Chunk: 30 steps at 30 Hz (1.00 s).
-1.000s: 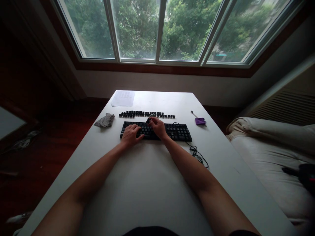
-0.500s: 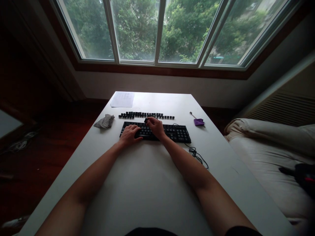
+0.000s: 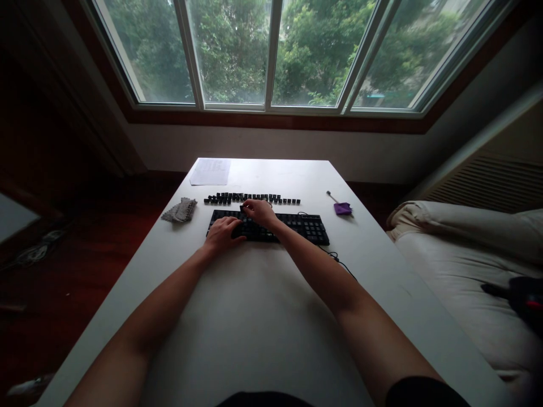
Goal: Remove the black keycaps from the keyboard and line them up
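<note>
A black keyboard (image 3: 311, 228) lies across the white table, partly covered by both hands. My left hand (image 3: 223, 232) rests on the keyboard's left part, fingers stretched over the keys and thumb along its near edge; nothing shows in its grasp. Above the keyboard's far edge, my right hand (image 3: 259, 210) is closed in a pinch on a small black keycap (image 3: 242, 208). Just beyond stand loose black keycaps (image 3: 220, 198) in uneven rows, the nearest ones close to my right fingertips.
A crumpled grey cloth (image 3: 181, 210) lies to the left, a printed sheet (image 3: 211, 171) at the far left corner. On the right are a purple cloth (image 3: 343, 208), a thin-handled brush (image 3: 332, 196) and the black cable (image 3: 339, 259). A beige couch (image 3: 445, 260) stands beside the table.
My right hand has moved left and slightly away from me along the keyboard's far edge, with the keycap at its fingertips. My left hand stays in place on the keyboard.
</note>
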Available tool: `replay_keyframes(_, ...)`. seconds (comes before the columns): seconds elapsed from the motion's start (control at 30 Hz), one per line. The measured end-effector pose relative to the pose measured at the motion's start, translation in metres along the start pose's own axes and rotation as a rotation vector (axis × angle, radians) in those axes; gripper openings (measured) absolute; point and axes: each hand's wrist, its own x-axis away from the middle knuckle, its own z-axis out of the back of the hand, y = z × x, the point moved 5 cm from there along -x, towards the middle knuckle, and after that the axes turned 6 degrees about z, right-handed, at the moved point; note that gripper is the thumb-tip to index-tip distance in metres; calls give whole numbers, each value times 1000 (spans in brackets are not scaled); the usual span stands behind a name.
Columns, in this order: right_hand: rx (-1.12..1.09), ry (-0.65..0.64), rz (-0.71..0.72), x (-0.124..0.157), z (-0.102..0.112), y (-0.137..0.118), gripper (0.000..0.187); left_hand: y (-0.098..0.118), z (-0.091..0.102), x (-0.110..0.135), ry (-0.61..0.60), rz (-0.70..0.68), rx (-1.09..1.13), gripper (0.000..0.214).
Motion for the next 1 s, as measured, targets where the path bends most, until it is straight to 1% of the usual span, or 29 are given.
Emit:
replay_keyframes(0.17, 31, 80, 29, 27, 7, -1, 14, 0, 0, 1, 5, 2, 8, 50)
replay_keyframes(0.27, -47, 93, 30, 39, 11, 6, 13, 1, 0, 1, 0, 0, 13, 50)
replay_keyframes(0.33, -131, 94, 4, 43, 12, 12, 12, 1, 0, 1, -5, 8, 12, 50)
replay_keyframes(0.43, -225, 103, -36, 46, 10, 17, 14, 0, 0, 1, -8, 22, 10, 50)
replay_keyframes(0.6, -252, 130, -80, 47, 7, 20, 14, 0, 1, 1, -1, 8, 12, 51)
replay_keyframes(0.8, -379, 226, -194, 50, 18, 32, 8, 1, 2, 2, 1, 16, 21, 51)
replay_keyframes(0.9, -484, 242, -203, 53, 20, 34, 10, 2, 3, 2, 11, 29, 37, 47)
replay_keyframes(1.0, -588, 212, -179, 55, 14, 31, 14, 3, 5, 2, 28, 47, 45, 42)
